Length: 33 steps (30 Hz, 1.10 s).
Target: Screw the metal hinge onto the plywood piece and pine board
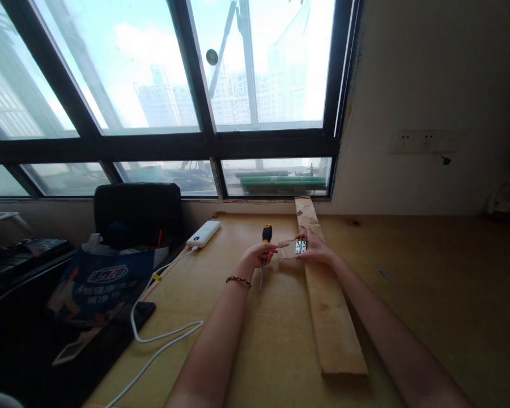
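A long wooden plank (331, 317) lies on the wooden table (442, 306), running away from me toward the window. My right hand (315, 247) rests on the plank and pinches a small metal hinge (300, 246) against a small wooden piece (286, 250) at the plank's left edge. My left hand (255, 256) touches the left end of that small piece. A screwdriver (264, 254) with a black and yellow handle lies on the table just beside my left hand, its shaft pointing toward me.
A white power bank (204, 233) with a white cable (153, 334) lies left of my hands. A black chair (138, 212) and a blue bag (104, 280) stand at the table's left edge. Small screws (383, 274) lie to the right.
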Tool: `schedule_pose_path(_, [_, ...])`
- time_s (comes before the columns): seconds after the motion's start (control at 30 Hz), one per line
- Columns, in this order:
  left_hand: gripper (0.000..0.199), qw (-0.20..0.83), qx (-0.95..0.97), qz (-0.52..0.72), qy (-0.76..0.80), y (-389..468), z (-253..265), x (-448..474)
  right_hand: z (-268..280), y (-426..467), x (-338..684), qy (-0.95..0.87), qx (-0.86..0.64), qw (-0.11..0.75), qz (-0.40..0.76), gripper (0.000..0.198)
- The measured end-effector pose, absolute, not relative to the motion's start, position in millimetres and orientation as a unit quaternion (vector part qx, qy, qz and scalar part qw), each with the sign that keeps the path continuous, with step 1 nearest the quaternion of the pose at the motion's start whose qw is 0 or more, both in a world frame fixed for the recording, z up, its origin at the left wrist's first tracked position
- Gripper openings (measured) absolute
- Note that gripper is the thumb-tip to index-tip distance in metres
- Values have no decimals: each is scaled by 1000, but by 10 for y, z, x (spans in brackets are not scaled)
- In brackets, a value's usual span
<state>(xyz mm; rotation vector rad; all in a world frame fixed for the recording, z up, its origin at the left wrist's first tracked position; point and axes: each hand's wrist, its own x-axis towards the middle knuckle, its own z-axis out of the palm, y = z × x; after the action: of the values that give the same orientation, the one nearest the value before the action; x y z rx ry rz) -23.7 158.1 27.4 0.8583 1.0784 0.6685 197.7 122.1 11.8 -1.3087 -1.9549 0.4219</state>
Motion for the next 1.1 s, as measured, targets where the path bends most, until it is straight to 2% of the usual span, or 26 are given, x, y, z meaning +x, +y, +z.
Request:
schedule_pose_path(0.13, [18,719,382,236,530,1606,212,-169,79,1235,1997,-757,-504,382,165,100])
schedule_pose_path(0.5, [23,728,375,250,517,1678,181,-164,80,1190,2017,-767,-501,370,153,107])
schedule_pose_path(0.8, [22,715,370,267,530,1596,281,-148,110,1157,2019,-755,-494,390,184,100])
schedule_pose_path(0.97, [21,655,381,367,539,1556,653,-265,70,1199,2035,-739,-503,399,203,92])
schedule_pose_path(1.1, [37,596,365,621,355,1443,1261,-299,54,1212,2051,-738,-506,400,199,88])
